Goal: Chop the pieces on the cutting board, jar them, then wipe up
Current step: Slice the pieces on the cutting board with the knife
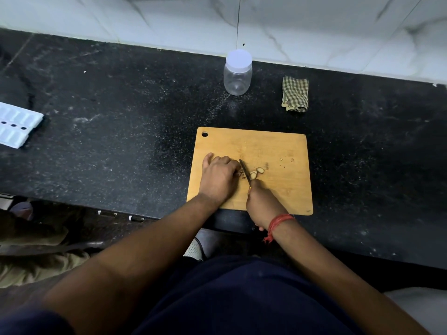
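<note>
A wooden cutting board (278, 146) lies on the black counter. My left hand (219, 176) is curled on the board, pinning down a piece that its fingers hide. My right hand (262, 204) grips a small knife (244, 170) whose blade rests on the board right against the left fingertips. A few pale cut slices (257, 172) lie just right of the blade. A clear plastic jar (237, 77) with a white lid on it stands behind the board. A folded checked cloth (295, 94) lies to the jar's right.
A white moulded tray (17, 124) sits at the counter's left edge. A white marble wall (314, 25) runs behind the counter. Small crumbs (286, 160) dot the board's right half. The counter's front edge passes just below the board.
</note>
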Motion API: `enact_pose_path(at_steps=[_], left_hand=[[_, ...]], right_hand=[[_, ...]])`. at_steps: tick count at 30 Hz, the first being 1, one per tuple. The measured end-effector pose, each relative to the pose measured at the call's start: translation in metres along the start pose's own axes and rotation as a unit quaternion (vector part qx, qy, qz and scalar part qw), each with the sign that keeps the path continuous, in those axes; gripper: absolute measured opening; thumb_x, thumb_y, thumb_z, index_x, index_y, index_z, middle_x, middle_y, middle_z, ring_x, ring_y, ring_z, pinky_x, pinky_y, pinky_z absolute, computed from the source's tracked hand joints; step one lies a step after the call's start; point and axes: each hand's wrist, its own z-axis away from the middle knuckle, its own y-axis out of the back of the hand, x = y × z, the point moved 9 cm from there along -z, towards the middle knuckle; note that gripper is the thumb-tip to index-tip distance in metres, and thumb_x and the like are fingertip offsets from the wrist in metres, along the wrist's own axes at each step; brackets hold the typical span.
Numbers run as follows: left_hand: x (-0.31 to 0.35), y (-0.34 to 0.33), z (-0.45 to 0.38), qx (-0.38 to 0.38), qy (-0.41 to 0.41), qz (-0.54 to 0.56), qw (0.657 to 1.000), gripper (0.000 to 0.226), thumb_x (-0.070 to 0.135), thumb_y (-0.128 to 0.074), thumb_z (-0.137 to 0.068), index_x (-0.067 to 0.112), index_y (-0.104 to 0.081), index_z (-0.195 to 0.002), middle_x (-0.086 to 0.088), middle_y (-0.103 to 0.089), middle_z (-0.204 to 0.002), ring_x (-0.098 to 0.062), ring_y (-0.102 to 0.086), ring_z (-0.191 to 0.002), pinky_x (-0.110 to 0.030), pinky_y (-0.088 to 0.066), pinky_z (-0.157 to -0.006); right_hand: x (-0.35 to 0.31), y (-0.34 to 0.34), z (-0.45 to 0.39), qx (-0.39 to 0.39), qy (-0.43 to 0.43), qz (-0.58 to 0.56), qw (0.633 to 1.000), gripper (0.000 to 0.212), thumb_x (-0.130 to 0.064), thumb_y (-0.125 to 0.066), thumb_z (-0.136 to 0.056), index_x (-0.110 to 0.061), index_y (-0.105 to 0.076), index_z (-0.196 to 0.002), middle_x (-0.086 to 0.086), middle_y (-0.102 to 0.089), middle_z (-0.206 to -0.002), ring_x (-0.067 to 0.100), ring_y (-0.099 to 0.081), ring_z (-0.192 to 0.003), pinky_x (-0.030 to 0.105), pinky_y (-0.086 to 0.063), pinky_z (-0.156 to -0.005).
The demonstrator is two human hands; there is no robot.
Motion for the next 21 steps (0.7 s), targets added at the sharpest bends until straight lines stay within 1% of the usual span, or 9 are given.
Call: enact_pose_path(at_steps=[4,7,9,10,11,14,17,18,21], left_hand=[[0.001,0.001,-0.001,0.004,-0.008,-0.001,1.0,0.009,0.018,-0.067,-0.088,0.018,-0.071,-0.096,-0.002,-0.068,-0.089,-0.027,-0.062,-0.088,-0.049,-0.033,-0.108],[0.002,0.001,-0.002,0.0,-0.012,-0.013,1.0,0.012,0.015,-0.067,-0.086,0.018,-0.072,-0.096,-0.002,-0.068,-0.089,-0.028,-0.062,-0.088,-0.048,-0.034,-0.107],[0.002,0.0,-0.003,-0.001,-0.018,-0.018,1.0,0.013,0.012,-0.068,-0.082,0.017,-0.072,-0.094,-0.002,-0.067,-0.087,-0.029,-0.062,-0.087,-0.048,-0.035,-0.106],[0.002,-0.001,-0.003,-0.001,-0.02,-0.017,1.0,0.014,0.011,-0.068,-0.081,0.017,-0.072,-0.093,-0.002,-0.067,-0.086,-0.029,-0.062,-0.086,-0.048,-0.035,-0.106],[0.002,-0.001,-0.003,0.0,-0.021,-0.015,1.0,0.015,0.01,-0.069,-0.08,0.017,-0.072,-0.092,-0.002,-0.067,-0.086,-0.029,-0.062,-0.085,-0.048,-0.036,-0.105],[0.001,0.0,-0.003,0.002,-0.012,-0.007,1.0,0.013,0.01,-0.068,-0.08,0.017,-0.071,-0.091,-0.002,-0.067,-0.084,-0.029,-0.062,-0.083,-0.048,-0.037,-0.104],[0.002,-0.001,-0.003,-0.002,-0.003,-0.006,1.0,0.01,0.013,-0.067,-0.082,0.017,-0.071,-0.089,-0.002,-0.067,-0.083,-0.029,-0.061,-0.083,-0.047,-0.037,-0.104],[0.002,-0.001,-0.003,-0.002,-0.001,-0.005,1.0,0.009,0.014,-0.066,-0.082,0.017,-0.071,-0.089,-0.002,-0.067,-0.083,-0.029,-0.062,-0.083,-0.047,-0.037,-0.104],[-0.001,0.0,-0.004,-0.002,0.014,0.008,1.0,0.007,0.015,-0.066,-0.084,0.019,-0.071,-0.086,-0.003,-0.068,-0.084,-0.029,-0.062,-0.084,-0.047,-0.035,-0.105]], right_hand=[[-0.002,-0.001,-0.003,-0.005,-0.004,-0.006,1.0,0.04,-0.002,-0.032,-0.097,-0.008,-0.034,-0.136,0.006,-0.049,-0.081,0.021,-0.054,-0.057,0.027,-0.04,-0.04],[-0.003,-0.001,-0.005,-0.001,-0.007,-0.005,1.0,0.042,-0.001,-0.034,-0.096,-0.007,-0.033,-0.138,0.006,-0.049,-0.081,0.021,-0.053,-0.059,0.032,-0.044,-0.048],[-0.006,0.0,-0.006,0.001,-0.005,0.002,1.0,0.046,0.001,-0.034,-0.096,-0.005,-0.03,-0.141,0.011,-0.054,-0.091,0.022,-0.053,-0.063,0.035,-0.045,-0.054],[-0.008,0.001,-0.006,-0.001,-0.002,0.005,1.0,0.047,0.002,-0.035,-0.096,-0.003,-0.029,-0.142,0.014,-0.055,-0.098,0.022,-0.052,-0.065,0.035,-0.044,-0.054],[-0.01,0.002,-0.008,-0.002,0.002,0.005,1.0,0.047,0.003,-0.035,-0.095,-0.002,-0.03,-0.141,0.015,-0.054,-0.1,0.022,-0.05,-0.067,0.032,-0.042,-0.051],[-0.011,0.003,-0.014,-0.008,0.002,0.0,1.0,0.042,0.003,-0.036,-0.095,-0.002,-0.035,-0.137,0.01,-0.047,-0.094,0.023,-0.051,-0.07,0.024,-0.035,-0.045],[-0.009,0.0,-0.017,-0.017,-0.012,0.008,1.0,0.044,0.005,-0.037,-0.094,-0.002,-0.034,-0.137,0.005,-0.045,-0.08,0.022,-0.052,-0.068,0.025,-0.034,-0.044],[-0.009,0.0,-0.017,-0.022,-0.017,0.018,0.999,0.046,0.006,-0.038,-0.094,-0.002,-0.033,-0.139,0.004,-0.043,-0.077,0.022,-0.053,-0.07,0.025,-0.034,-0.044],[-0.012,0.0,-0.019,-0.032,-0.023,0.041,0.998,0.056,0.007,-0.04,-0.093,0.001,-0.023,-0.146,0.004,-0.043,-0.077,0.026,-0.058,-0.079,0.028,-0.038,-0.047]])
